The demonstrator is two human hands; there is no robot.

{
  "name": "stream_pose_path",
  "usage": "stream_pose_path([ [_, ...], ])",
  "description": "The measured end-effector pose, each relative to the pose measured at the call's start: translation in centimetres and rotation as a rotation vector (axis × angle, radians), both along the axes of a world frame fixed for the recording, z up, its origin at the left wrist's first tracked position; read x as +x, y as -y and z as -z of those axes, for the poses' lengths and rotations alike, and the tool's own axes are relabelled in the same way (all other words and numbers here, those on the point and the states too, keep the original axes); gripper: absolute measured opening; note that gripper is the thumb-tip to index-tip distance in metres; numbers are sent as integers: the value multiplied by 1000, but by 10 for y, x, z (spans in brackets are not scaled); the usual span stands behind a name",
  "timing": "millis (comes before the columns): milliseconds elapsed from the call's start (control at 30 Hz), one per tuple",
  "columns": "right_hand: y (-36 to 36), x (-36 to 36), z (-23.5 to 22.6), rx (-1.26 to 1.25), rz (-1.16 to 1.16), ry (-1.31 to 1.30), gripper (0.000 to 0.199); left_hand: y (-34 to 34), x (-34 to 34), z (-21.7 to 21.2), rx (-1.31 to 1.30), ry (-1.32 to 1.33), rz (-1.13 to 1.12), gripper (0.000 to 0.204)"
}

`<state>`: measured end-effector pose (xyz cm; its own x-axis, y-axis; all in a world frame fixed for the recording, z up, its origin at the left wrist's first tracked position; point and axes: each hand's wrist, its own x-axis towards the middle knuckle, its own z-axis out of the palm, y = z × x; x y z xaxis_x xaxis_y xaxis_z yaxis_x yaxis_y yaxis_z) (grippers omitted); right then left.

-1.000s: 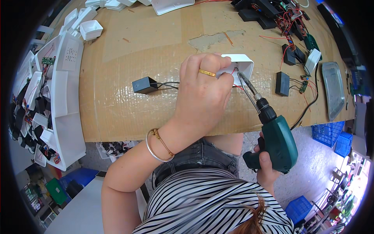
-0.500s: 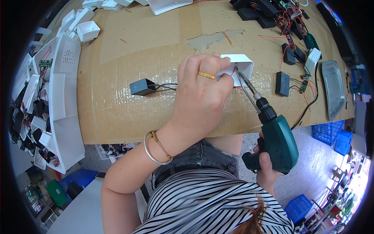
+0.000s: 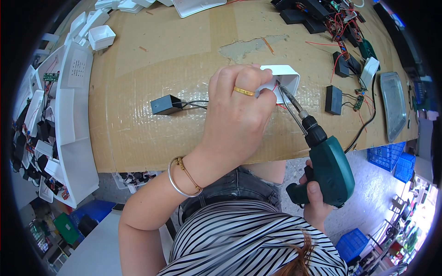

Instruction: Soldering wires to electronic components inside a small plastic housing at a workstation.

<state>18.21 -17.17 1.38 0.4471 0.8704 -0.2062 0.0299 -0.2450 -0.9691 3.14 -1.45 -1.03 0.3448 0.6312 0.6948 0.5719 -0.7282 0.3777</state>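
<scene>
1. The left hand (image 3: 239, 115) lay curled over a small white plastic housing (image 3: 285, 76) on the bench (image 3: 138, 124), fingers closed around its near side and pinning it down; a gold ring showed on one finger, bangles at the wrist.
2. The right hand (image 3: 317, 202) was wrapped tight around the grip of a green electric screwdriver (image 3: 329, 168), held just off the bench's front edge.
3. The screwdriver's long axis ran on a diagonal, body low and to the right, bit (image 3: 287, 99) pointing up and left into the open mouth of the housing. The tip sat inside the housing; whether it was seated on a screw could not be told.
4. The housing stood near the middle of the bench, open face towards the person, with red wires (image 3: 281, 106) showing at its lower edge.
5. Black leads ran from under the left hand out to a small black box module (image 3: 165, 105) lying to the left, apart from the housing.
6. Judged progress: fastening inside the housing looked under way, not finished; the housing stood open and no cover was on it.
7. Further out: more black modules (image 3: 334, 99) and wired circuit boards to the right, a metal tray (image 3: 393, 103) at the right edge, white trays (image 3: 101, 37) to the left.
</scene>
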Motion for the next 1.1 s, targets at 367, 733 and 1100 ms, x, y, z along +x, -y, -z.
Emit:
stream_pose_path([
  [367,-4,-1,-7,-29,57,-8,58,0,0,0,0,6,-8,11],
  [733,-3,4,-17,-34,-16,-116,41,2,-4,-6,-55,-73,-11,15],
  [1100,-3,6,-16,-56,-46,-90,41,0,0,-3,4,1,1,10],
])
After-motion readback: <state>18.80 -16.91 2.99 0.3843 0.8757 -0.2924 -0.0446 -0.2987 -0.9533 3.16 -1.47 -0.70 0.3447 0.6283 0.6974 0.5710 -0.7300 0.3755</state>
